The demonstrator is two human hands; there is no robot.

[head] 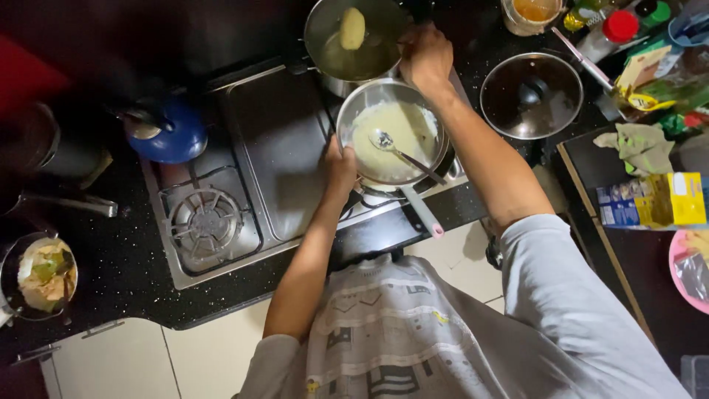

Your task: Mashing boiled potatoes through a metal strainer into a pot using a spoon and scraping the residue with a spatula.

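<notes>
Left hand (340,167): fingers closed on the left rim of the pan (362,103), steadying it on the stove (281,148). Pan: steel, on the right-hand burner, holding pale creamy mash; a spoon (391,148) lies in it, bowl in the mash, handle running to the lower right rim. The pan's own handle (422,212) points toward the person, pink at the tip.

Far left: bowl (40,275) of mixed food on the black counter (125,273). Next: blue lid (166,133) at the stove's upper left corner, above the bare left burner (203,222).

Behind the pan: pot (325,33) with water and one peeled potato (352,28), just touching the pan's far rim.

Right hand (425,59): clenched at the pot's right rim, above the pan's far edge; what it grips cannot be told.

Right of it: glass lid (530,96), knob up, on the counter. Behind that, a jar (533,15) and bottles (617,26). Far right: crumpled cloth (641,146), yellow-and-blue box (653,201), pink plate (690,270) at the frame edge.
</notes>
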